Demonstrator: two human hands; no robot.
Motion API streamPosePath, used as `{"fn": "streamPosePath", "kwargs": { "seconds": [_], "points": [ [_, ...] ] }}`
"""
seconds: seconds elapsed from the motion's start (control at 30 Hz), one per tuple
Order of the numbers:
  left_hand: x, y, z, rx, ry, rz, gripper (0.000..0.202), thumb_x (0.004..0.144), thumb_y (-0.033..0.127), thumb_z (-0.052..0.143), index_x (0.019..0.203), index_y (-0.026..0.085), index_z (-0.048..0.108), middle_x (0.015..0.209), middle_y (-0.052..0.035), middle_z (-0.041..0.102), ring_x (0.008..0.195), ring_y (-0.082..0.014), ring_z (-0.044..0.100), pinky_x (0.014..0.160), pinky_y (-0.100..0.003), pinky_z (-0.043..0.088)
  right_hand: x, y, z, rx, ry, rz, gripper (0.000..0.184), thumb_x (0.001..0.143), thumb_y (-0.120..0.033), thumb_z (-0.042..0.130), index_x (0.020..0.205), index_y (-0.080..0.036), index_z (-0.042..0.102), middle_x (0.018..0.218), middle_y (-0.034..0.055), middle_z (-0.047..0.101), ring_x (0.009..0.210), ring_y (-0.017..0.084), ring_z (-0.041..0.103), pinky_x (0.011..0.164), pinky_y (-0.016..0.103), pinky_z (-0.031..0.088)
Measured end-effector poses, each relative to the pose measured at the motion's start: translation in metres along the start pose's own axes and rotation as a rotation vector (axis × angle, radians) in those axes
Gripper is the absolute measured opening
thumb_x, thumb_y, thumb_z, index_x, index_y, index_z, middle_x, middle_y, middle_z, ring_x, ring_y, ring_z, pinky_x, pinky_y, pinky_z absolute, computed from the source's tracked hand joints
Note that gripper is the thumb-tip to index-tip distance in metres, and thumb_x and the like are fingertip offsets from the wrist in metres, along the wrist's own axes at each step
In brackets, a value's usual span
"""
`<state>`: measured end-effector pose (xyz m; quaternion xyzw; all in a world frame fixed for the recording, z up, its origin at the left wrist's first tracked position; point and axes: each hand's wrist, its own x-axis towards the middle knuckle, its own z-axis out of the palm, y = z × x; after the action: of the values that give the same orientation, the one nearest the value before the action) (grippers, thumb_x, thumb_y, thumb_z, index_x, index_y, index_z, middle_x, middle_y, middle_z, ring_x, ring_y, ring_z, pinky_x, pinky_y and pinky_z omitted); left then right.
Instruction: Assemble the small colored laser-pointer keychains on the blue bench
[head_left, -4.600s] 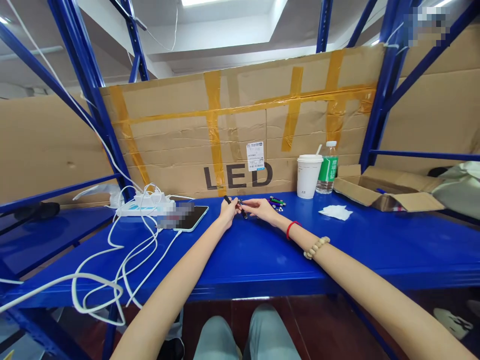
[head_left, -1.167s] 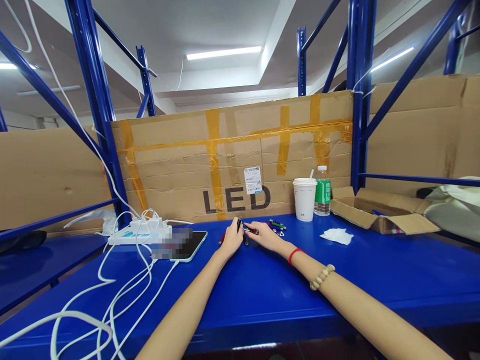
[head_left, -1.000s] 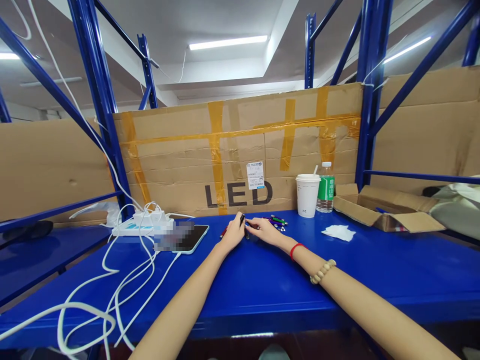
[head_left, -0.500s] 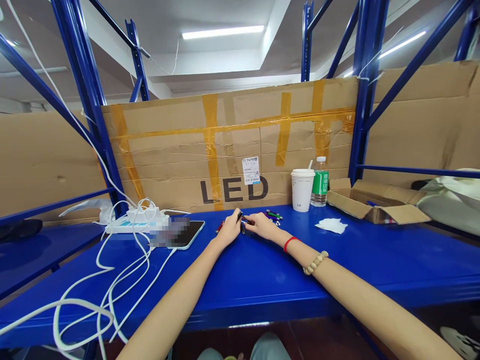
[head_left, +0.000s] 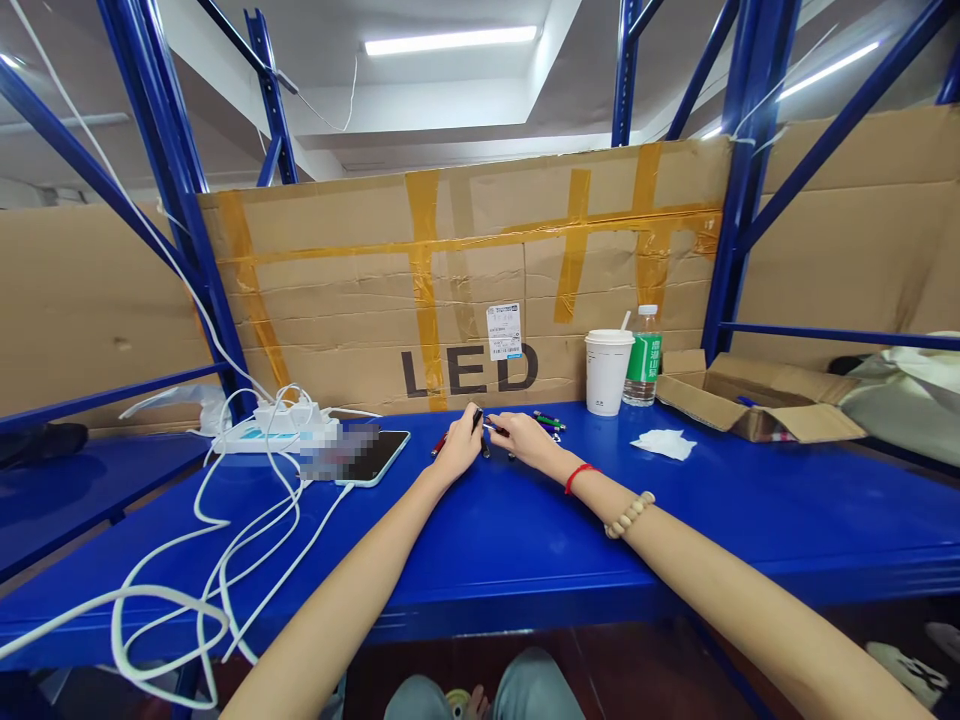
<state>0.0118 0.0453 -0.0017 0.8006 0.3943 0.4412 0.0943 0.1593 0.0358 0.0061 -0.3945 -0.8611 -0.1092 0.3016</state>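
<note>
My left hand [head_left: 456, 448] is closed around a black pen-like piece [head_left: 477, 419], held upright at the middle of the blue shelf top [head_left: 510, 540]. Close to its fingertips, my right hand [head_left: 525, 440] pinches a thin dark pen part [head_left: 496, 430]; its exact shape is too small to tell. Just below the fingers lies a short black piece [head_left: 485, 449]. A red pen [head_left: 439, 444] shows partly from behind my left hand. Beyond my right hand rest several pens [head_left: 550, 421], green and dark, with small shiny bits by them.
On the left are a phone [head_left: 382, 458], a white power strip [head_left: 277, 436] and looping white cables [head_left: 225, 560]. To the right stand a white cup [head_left: 606, 375] and a water bottle [head_left: 643, 358], near a crumpled tissue [head_left: 664, 444] and an open carton [head_left: 757, 395]. Cardboard [head_left: 352, 300] walls the back.
The view has tilted down slightly. My hands stay together at the same place, with the right fingers shifted a little around the pen part.
</note>
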Motion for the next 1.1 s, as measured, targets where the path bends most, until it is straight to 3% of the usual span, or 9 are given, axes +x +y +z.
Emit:
{"fn": "streamPosePath", "kwargs": {
  "seconds": [0.17,0.4,0.53,0.77,0.9,1.1],
  "points": [
    [0.000,0.003,-0.001,-0.052,0.013,-0.020,0.012,0.083,0.024,0.032,0.071,0.020,0.034,0.060,0.0040,0.046,0.055,-0.0099,0.045,0.056,-0.021,0.033,0.001,0.002,0.002,0.020,0.015,-0.009,0.011,0.082,-0.021,0.044,0.078,-0.016,0.052,0.068,0.0026,0.053,0.059,0.011,0.046,0.056,0.022,0.029],
    [0.003,0.004,0.004,-0.283,0.094,-0.108,0.014,0.081,0.026,0.037,0.070,0.020,0.032,0.058,0.0049,0.046,0.053,-0.0081,0.044,0.056,-0.020,0.035,0.002,0.003,0.001,0.143,0.077,0.006,0.020,0.086,-0.027,0.039,0.087,-0.016,0.056,0.071,0.0035,0.053,0.063,0.012,0.047,0.059,0.022,0.033],
    [0.002,0.004,0.002,-0.195,0.110,-0.102,0.014,0.081,0.026,0.037,0.069,0.020,0.033,0.057,0.0051,0.043,0.053,-0.0087,0.043,0.056,-0.020,0.034,0.002,0.000,0.000,0.208,0.093,0.002,0.026,0.084,-0.026,0.041,0.106,-0.017,0.053,0.075,0.0035,0.053,0.065,0.012,0.049,0.061,0.023,0.036],
    [0.003,0.000,-0.007,-0.037,0.116,-0.036,0.009,0.083,0.023,0.034,0.074,0.020,0.036,0.058,0.0043,0.043,0.051,-0.0103,0.044,0.054,-0.022,0.033,0.003,-0.003,0.003,0.238,0.087,0.012,0.035,0.083,-0.025,0.041,0.116,-0.016,0.049,0.078,0.0051,0.057,0.067,0.014,0.050,0.064,0.025,0.039],
    [0.003,0.002,-0.009,-0.089,0.146,-0.052,0.008,0.082,0.024,0.035,0.075,0.020,0.036,0.056,0.0046,0.044,0.052,-0.0102,0.046,0.054,-0.022,0.034,0.004,-0.004,0.005,0.302,0.124,0.039,0.030,0.083,-0.029,0.041,0.104,-0.014,0.057,0.073,0.0056,0.058,0.063,0.015,0.050,0.062,0.027,0.040],
    [0.004,0.002,-0.009,-0.217,0.230,-0.203,0.009,0.080,0.024,0.040,0.073,0.019,0.036,0.062,0.0033,0.051,0.057,-0.0096,0.050,0.058,-0.022,0.038,0.006,-0.004,0.014,0.735,0.044,0.255,0.034,0.080,-0.037,0.039,0.080,-0.013,0.062,0.061,0.0015,0.055,0.053,0.011,0.048,0.053,0.023,0.043]
  ]
}}
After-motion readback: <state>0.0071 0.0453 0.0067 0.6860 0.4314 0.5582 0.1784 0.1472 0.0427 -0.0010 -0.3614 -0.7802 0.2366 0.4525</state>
